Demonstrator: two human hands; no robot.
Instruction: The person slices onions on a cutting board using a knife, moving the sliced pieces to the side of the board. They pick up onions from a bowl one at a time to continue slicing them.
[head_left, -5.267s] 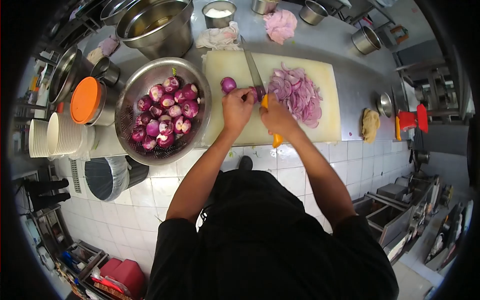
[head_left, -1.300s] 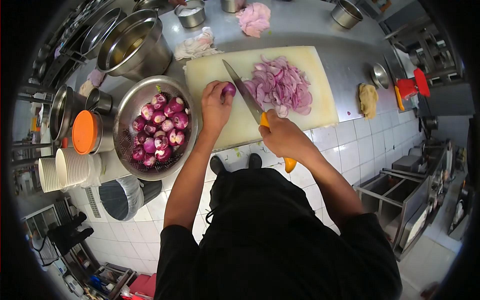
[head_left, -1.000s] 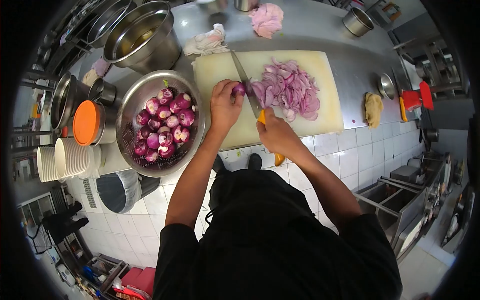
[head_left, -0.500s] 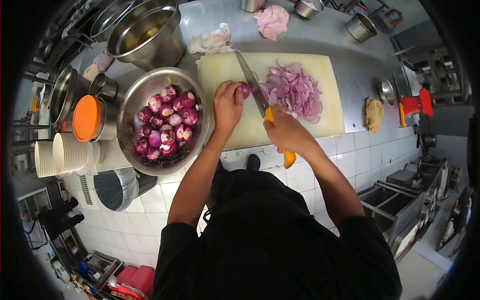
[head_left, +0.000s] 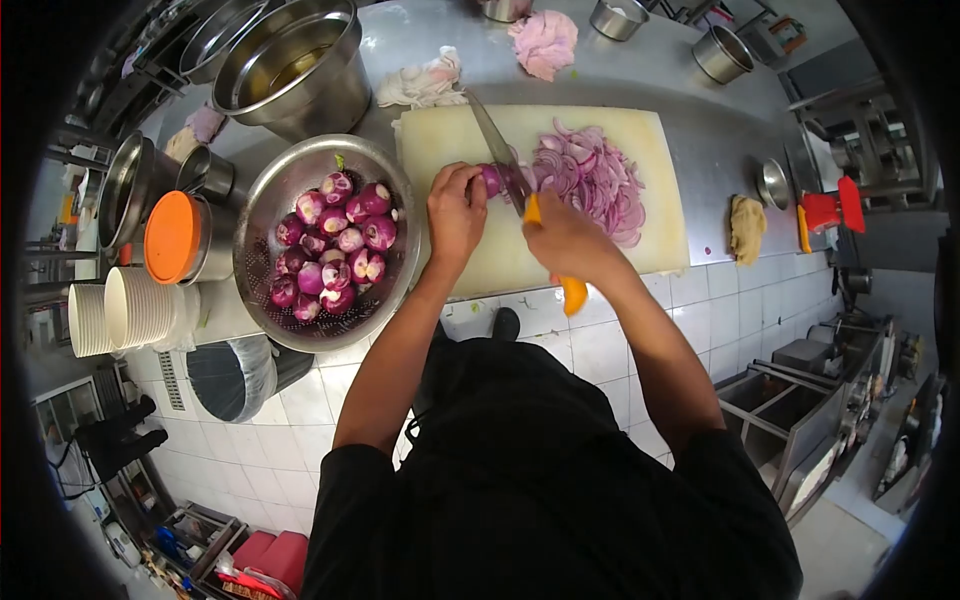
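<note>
My left hand (head_left: pixel 457 210) is closed on a red onion (head_left: pixel 490 180), pressing it against the pale cutting board (head_left: pixel 430 135). Its cut side faces right, towards the blade. In my right hand (head_left: pixel 568 240) is a knife (head_left: pixel 497 143) with an orange-yellow handle; the fingers wrap the handle. The blade lies beside the onion and points up and to the left, past the board's far edge. Right of the knife, a heap of sliced onion (head_left: pixel 600 185) spreads over the board. A perforated steel colander (head_left: pixel 255 205) with several peeled onions stands left of my left hand.
Behind the colander stands a big steel pot (head_left: pixel 340 85). Beside it are an orange-lidded container (head_left: pixel 172 238) and stacked white tubs (head_left: pixel 138 308). Cloths lie at the back, and a yellowish cloth (head_left: pixel 747 230) lies at the right. Below the counter is a lined bin (head_left: pixel 232 380).
My right hand has shifted slightly left and up with the knife, bringing the blade closer to the onion. My left hand has stayed almost in place.
</note>
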